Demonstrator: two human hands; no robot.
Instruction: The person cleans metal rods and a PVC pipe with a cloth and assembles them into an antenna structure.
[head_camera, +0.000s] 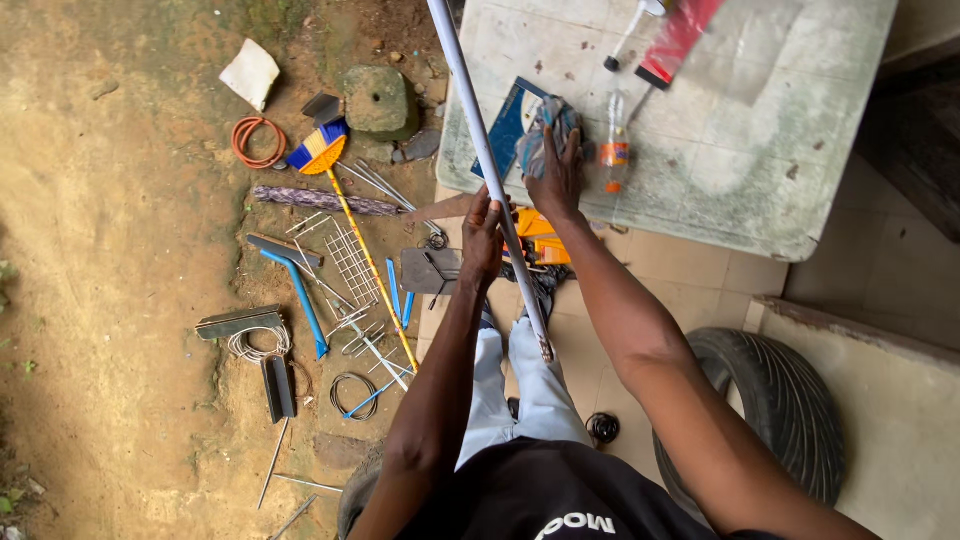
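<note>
Gripping a long white pipe (490, 170), the left hand (483, 240) has its fingers wrapped tight around the shaft about midway along its visible length. The pipe runs slantwise from the top of the view, across the near-left edge of the worktop (760, 150), and down past the hand to end above the person's light trousers (520, 390). Just beside it, the right hand (557, 175) lies palm down with fingers spread flat on a bunched grey-blue cloth (550, 120), which sits on the worktop to the right of the pipe; whether those fingers clutch the cloth or merely press it cannot be told. A clear plastic bottle (614, 140) with an orange label stands just right of that hand. On the dirt ground (120, 250) to the left lie scattered tools: a broom (345, 190) with a blue and orange head, a coil of orange hose (258, 140), and a blue-handled tool (300, 295). A tyre (790, 410) rests on the tiled floor at the right.
</note>
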